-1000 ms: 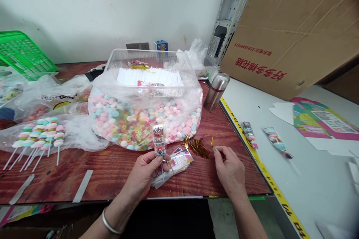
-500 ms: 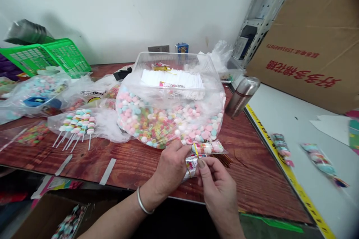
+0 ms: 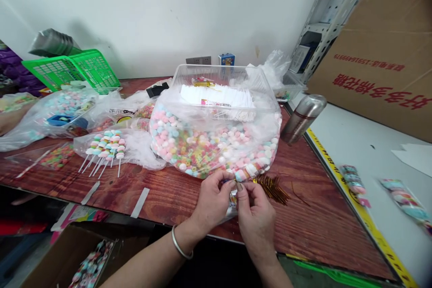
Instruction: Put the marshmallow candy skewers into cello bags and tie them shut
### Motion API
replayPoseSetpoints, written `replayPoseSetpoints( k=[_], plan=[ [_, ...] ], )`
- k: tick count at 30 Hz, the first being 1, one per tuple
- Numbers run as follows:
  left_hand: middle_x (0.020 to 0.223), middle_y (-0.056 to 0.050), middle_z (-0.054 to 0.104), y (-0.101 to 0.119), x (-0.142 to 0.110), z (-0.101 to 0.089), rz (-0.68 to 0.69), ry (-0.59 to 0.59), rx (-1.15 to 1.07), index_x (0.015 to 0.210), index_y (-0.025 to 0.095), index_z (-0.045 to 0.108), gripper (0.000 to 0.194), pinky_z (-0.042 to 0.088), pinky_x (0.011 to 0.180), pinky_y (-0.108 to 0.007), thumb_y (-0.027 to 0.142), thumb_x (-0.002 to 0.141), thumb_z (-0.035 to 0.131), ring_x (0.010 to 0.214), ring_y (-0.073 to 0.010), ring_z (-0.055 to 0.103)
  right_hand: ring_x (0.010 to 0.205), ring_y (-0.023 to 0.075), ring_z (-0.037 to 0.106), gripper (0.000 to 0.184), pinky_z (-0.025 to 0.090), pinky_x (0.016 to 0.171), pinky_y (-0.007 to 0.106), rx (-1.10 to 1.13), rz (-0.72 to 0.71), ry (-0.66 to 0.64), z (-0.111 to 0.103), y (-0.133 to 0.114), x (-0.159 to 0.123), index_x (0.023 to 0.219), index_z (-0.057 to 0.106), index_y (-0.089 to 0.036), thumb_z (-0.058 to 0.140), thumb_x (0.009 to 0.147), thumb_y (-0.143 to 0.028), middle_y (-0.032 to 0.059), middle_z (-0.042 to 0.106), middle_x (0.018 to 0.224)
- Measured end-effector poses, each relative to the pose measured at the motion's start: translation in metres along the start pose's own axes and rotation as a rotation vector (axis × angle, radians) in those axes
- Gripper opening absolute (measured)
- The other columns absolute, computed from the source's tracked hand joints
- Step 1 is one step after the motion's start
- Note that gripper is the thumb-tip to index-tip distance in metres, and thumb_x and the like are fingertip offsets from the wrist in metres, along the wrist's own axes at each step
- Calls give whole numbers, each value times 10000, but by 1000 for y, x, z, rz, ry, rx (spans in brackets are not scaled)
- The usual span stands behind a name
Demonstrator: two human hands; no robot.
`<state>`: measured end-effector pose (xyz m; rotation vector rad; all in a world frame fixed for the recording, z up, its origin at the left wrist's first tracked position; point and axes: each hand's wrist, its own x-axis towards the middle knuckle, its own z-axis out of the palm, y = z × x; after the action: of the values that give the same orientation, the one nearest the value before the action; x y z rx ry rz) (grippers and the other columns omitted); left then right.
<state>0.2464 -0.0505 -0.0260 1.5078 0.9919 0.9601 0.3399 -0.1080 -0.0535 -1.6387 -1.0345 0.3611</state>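
Note:
My left hand [image 3: 212, 200] and my right hand [image 3: 255, 213] meet at the front of the wooden table [image 3: 162, 193]. Together they pinch a wrapped candy skewer [image 3: 249, 172] lying sideways, with a gold twist tie [image 3: 235, 183] at its neck between the fingertips. A pile of gold twist ties [image 3: 275, 187] lies just right of my hands. Directly behind them sits a big clear bag of pastel candies [image 3: 212, 141].
Clear tub of white sticks [image 3: 219, 94] behind the candy bag. Bare candy skewers [image 3: 104, 148] on plastic at left, green baskets [image 3: 72, 69] far left. Steel flask [image 3: 302, 119] at right; wrapped skewers [image 3: 353, 180] on the white table; cardboard box [image 3: 381, 58] beyond.
The skewer was upright in my left hand while my right reached the ties; now it lies sideways with both hands pinching a tie at its neck. The view shifted left.

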Motion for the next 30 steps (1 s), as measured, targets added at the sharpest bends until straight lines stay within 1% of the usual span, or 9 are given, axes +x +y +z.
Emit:
replayPoseSetpoints(
  k=[3, 6, 8, 11, 15, 17, 24, 28, 30],
  plan=[
    [609, 26, 526, 1, 3, 6, -275, -57, -399, 782, 145, 608, 211, 331, 539, -219, 333, 732, 689, 541, -89, 417, 670, 195, 662, 253, 467, 591, 276, -130, -102, 72, 0, -1, 2, 949, 601, -189, 488, 920, -413, 59, 708, 789],
    [551, 58, 451, 3, 3, 9, -366, -77, -603, 763, 132, 586, 327, 236, 490, -203, 387, 657, 760, 481, -53, 315, 730, 213, 691, 346, 485, 606, 284, -176, -147, 77, 0, -1, 5, 1165, 554, -154, 464, 937, -398, 86, 730, 859],
    [546, 62, 432, 2, 2, 9, -383, -87, -634, 774, 133, 581, 341, 222, 488, -203, 400, 662, 763, 477, -52, 301, 764, 221, 694, 337, 481, 618, 291, -227, -199, 56, -1, 0, 7, 1131, 585, -164, 421, 959, -403, 101, 736, 900],
    [566, 48, 439, -1, -1, 6, -294, -81, -484, 782, 158, 578, 269, 281, 510, -219, 404, 756, 682, 498, -79, 346, 690, 212, 672, 345, 444, 584, 289, -306, -247, 49, -3, 1, 9, 930, 619, -199, 371, 977, -434, 88, 731, 834],
    [834, -61, 621, -6, -4, -2, 145, -22, 108, 888, 186, 642, 143, 415, 739, -295, 275, 876, 532, 790, -185, 551, 580, 190, 623, 363, 403, 539, 283, -332, -273, 34, -5, 1, 10, 822, 586, -218, 363, 979, -458, 48, 686, 691],
    [870, -77, 643, -7, -5, -4, 249, -1, 277, 920, 190, 652, 179, 420, 763, -303, 223, 897, 478, 820, -199, 574, 591, 176, 629, 328, 416, 558, 273, -322, -323, 20, -6, 0, 10, 839, 598, -218, 390, 984, -427, 36, 690, 708],
    [767, -58, 678, -4, -2, -2, 205, 58, 286, 863, 179, 697, 203, 453, 731, -281, 206, 891, 497, 765, -194, 627, 878, 204, 656, 208, 469, 780, 299, -449, -544, 95, -1, -2, 8, 1034, 643, -175, 461, 972, -254, 90, 701, 947],
    [817, -70, 707, -4, -3, -1, 146, 29, 168, 921, 175, 725, 219, 464, 762, -295, 255, 885, 524, 802, -209, 641, 785, 202, 631, 168, 469, 713, 304, -463, -519, 115, -2, -6, 10, 936, 623, -180, 463, 954, -228, 76, 665, 829],
    [854, -74, 710, -1, -2, -2, 69, -45, 8, 949, 171, 729, 222, 466, 803, -310, 285, 866, 559, 851, -223, 638, 719, 190, 614, 152, 467, 662, 294, -419, -506, 107, -4, -9, 13, 854, 594, -194, 473, 940, -225, 58, 634, 757]
  ],
)
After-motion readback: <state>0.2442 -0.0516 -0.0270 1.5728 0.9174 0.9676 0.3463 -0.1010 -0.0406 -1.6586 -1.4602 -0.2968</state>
